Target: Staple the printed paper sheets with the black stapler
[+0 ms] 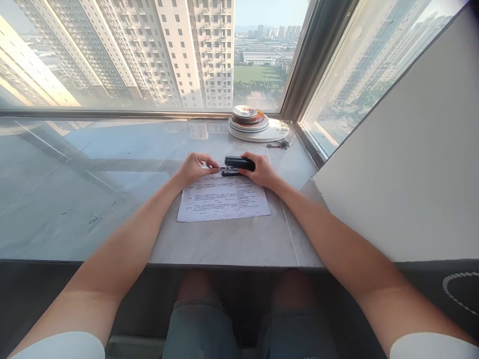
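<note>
Head | right fingers (248,173) grip: boxy black stapler (238,162) | flat printed paper (224,202)

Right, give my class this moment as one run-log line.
right hand: gripping black stapler | left hand: at its exposed end | printed paper: on ledge | plates: stacked by window frame
</note>
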